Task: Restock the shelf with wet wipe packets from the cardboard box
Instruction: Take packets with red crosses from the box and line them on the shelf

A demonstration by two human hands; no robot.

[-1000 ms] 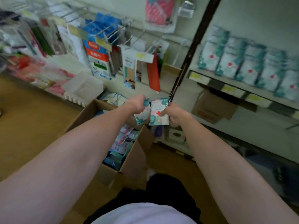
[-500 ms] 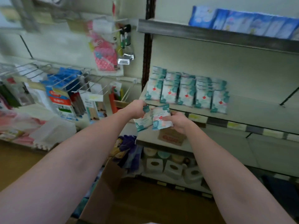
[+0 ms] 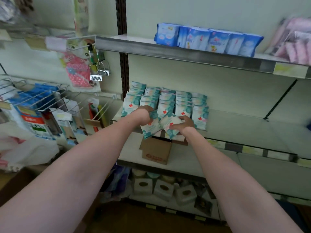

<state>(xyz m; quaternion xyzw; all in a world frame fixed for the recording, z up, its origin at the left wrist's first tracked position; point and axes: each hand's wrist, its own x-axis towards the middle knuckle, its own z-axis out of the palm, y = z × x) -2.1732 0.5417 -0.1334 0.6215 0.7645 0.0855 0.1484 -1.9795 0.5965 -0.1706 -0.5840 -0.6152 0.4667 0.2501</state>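
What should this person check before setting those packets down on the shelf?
1. Left hand grips its packet: ok.
2. Right hand grips its packet: ok.
3. Hands at the rows on the shelf: ok.
4. Bare shelf right of the rows: ok.
5. Room behind the front packets: cannot tell.
6. Rows upright: ok.

Two teal-and-white wet wipe packets (image 3: 152,127), red-crossed, tilt before upright rows of packets (image 3: 165,103) on the shelf (image 3: 244,126).

Two hands (image 3: 143,116) (image 3: 182,124); two held packets (image 3: 150,128) (image 3: 171,125); five shelf rows (image 3: 165,102).
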